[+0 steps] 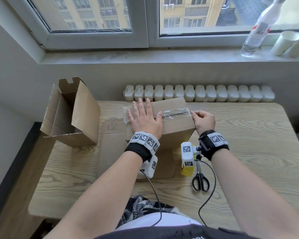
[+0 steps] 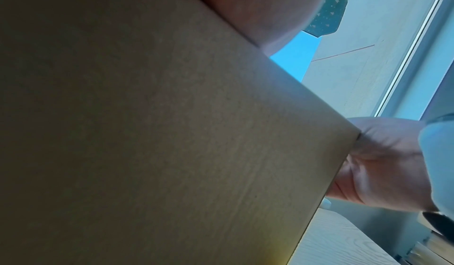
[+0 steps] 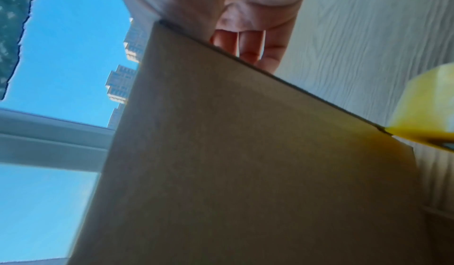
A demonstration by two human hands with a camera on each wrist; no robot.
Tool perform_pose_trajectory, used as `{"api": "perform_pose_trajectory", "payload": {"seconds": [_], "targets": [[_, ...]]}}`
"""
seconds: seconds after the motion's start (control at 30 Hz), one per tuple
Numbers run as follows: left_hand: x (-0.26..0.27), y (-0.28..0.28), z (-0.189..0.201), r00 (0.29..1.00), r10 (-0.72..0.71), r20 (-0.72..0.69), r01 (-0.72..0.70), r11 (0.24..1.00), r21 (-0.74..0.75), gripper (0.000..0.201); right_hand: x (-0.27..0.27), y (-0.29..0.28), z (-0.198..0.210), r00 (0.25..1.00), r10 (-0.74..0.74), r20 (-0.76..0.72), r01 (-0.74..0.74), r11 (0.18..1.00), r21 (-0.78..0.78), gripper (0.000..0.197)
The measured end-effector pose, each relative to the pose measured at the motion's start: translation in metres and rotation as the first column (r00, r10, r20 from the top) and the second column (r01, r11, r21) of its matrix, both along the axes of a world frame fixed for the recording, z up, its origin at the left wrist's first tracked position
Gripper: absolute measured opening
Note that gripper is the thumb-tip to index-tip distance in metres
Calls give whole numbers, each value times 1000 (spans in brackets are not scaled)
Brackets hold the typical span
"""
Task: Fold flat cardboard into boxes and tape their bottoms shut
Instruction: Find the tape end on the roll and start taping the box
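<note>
A closed brown cardboard box stands on the wooden table, with a strip of clear tape running along its top seam. My left hand lies flat on the left half of the top, fingers spread and straight. My right hand is at the box's top right edge, thumb and curled fingers pinching the tape's end there. The left wrist view shows the box's side and the right hand at its corner. In the right wrist view, curled fingers sit behind the box's edge.
An open-topped box stands at the table's left. Flat cardboard lies under and in front of the taped box. A yellow tape roll and black scissors lie near my right wrist. A radiator runs behind the table.
</note>
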State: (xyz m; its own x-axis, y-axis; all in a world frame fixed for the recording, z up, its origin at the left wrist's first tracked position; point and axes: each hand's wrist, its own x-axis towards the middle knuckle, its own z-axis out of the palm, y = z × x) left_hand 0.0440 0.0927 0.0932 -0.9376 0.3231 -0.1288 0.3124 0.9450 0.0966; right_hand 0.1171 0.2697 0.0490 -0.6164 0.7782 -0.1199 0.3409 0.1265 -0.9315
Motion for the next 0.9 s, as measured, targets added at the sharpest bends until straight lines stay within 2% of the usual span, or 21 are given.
{"api": "perform_pose_trajectory", "payload": {"seconds": [0.2, 0.23, 0.3, 0.37, 0.47, 0.57, 0.63, 0.73, 0.8, 0.9], "targets": [[-1, 0, -2, 1000, 4, 10, -4, 1000, -21, 73, -8, 6, -3, 991, 41, 131, -16, 982, -186, 17], [-1, 0, -2, 1000, 4, 10, -4, 1000, -22, 73, -8, 7, -1, 982, 58, 178, -17, 975, -220, 20], [0, 0, -1, 1000, -1, 10, 1, 1000, -21, 72, -5, 8, 4, 955, 95, 280, -17, 963, -268, 39], [1, 0, -1, 1000, -9, 7, 9, 1000, -22, 72, -2, 9, 11, 924, 95, 371, -53, 991, -122, 56], [1, 0, -2, 1000, -11, 2, 12, 1000, -20, 71, -10, -4, 32, 923, 140, 359, -178, 981, 75, 75], [1, -1, -1, 1000, -19, 5, 19, 1000, -11, 67, -25, -30, 50, 859, 223, 461, -370, 893, 257, 101], [0, -2, -1, 999, -32, -1, 32, 999, -2, 64, -28, -40, 48, 822, 210, 529, -420, 851, 316, 108], [-2, -9, 1, 998, -63, -12, 63, 998, 3, 66, -26, -38, 37, 826, 230, 514, -404, 877, 258, 107], [-5, -17, 2, 999, -48, -2, 48, 999, -1, 77, -23, -32, 34, 851, 259, 458, -387, 897, 213, 92], [-13, -31, 4, 997, 71, 42, -71, 997, 1, 100, -18, -27, 33, 879, 299, 371, -385, 904, 184, 68]]}}
